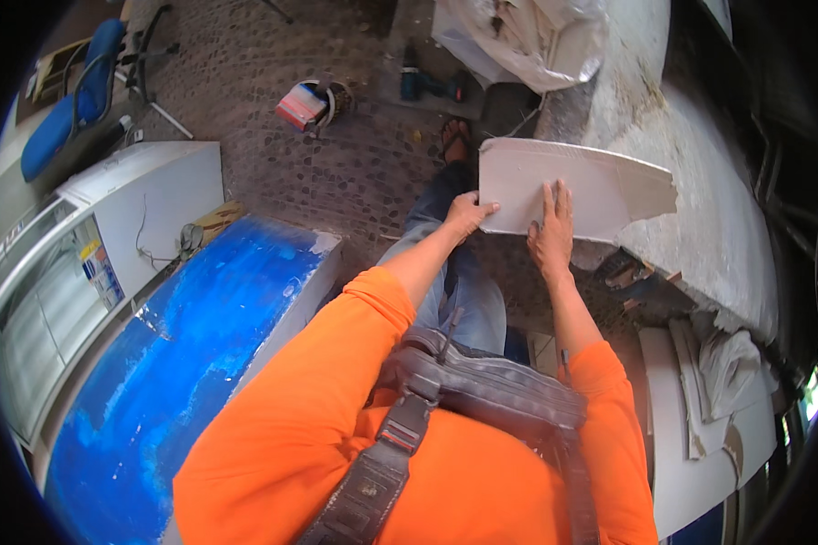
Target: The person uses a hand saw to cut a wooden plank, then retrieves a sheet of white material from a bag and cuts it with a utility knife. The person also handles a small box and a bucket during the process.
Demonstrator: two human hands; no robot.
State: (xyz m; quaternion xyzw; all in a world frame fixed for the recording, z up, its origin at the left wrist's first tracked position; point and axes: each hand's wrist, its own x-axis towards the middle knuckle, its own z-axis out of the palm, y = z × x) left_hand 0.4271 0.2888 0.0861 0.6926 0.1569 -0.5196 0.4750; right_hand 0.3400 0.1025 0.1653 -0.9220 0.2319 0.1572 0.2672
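A white board piece (604, 186), perhaps plasterboard, lies partly over a rough grey ledge, its right end broken and jagged. At its left edge my left hand (469, 216) is closed on it, the thumb on top and the other fingers partly hidden. My right hand (553, 238) rests on the board's near part with its fingers stretched out flat, pointing away from me. Whether the right thumb hooks under the near edge I cannot make out.
The grey ledge (713, 218) runs along the right, with a plastic bag (554, 45) at its far end. A drill (432, 84) and a basket (339, 100) stand on the pebbled floor. A blue-painted tabletop (200, 363) fills the left; white sheets (673, 436) lie lower right.
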